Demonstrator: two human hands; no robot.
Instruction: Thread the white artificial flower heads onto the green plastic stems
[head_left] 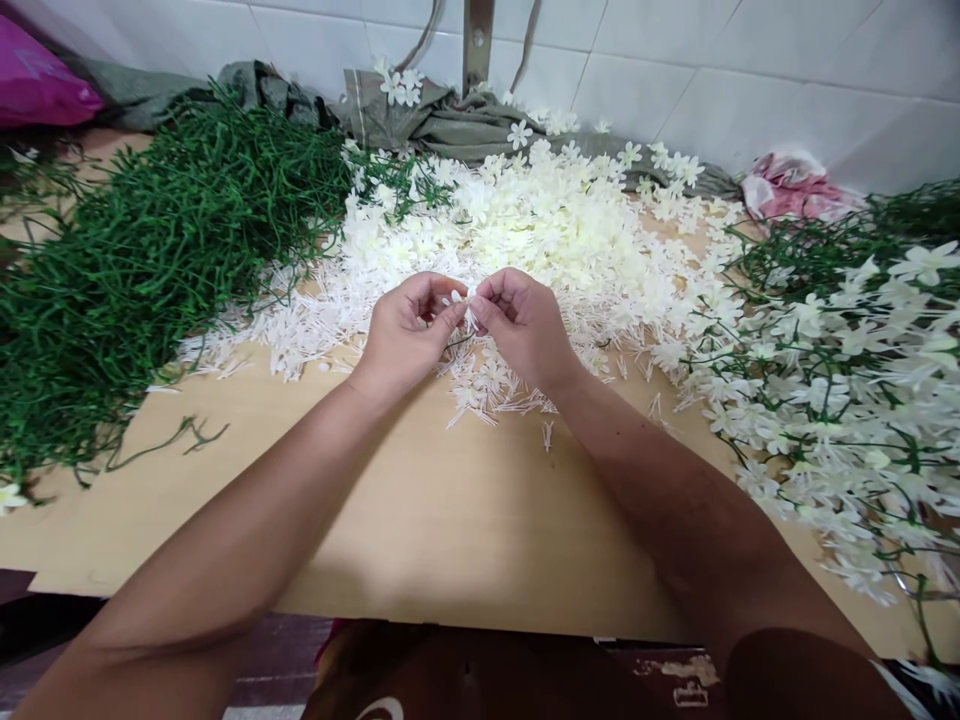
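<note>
My left hand point(411, 328) and my right hand point(520, 322) meet above the middle of the work surface, thumbs and forefingers pinched together. Between them is a small white artificial flower point(459, 299), gripped from both sides. A bit of dark green, perhaps a stem, shows just under the fingertips; the fingers hide how it joins the flower. Behind my hands spreads a heap of loose cream-white artificial blossoms point(555, 215). Thin white stamen pieces point(292, 325) lie around and below it, with a small cluster point(487, 385) right under my hands.
A big pile of green plastic stems point(172, 200) covers the left side. Assembled white flower sprays point(840, 400) are stacked on the right. Brown cardboard point(450, 520) covers the table. Against the tiled wall lie grey-green cloth point(450, 125), a pink bag point(41, 75) and a red-and-white plastic bag point(799, 185).
</note>
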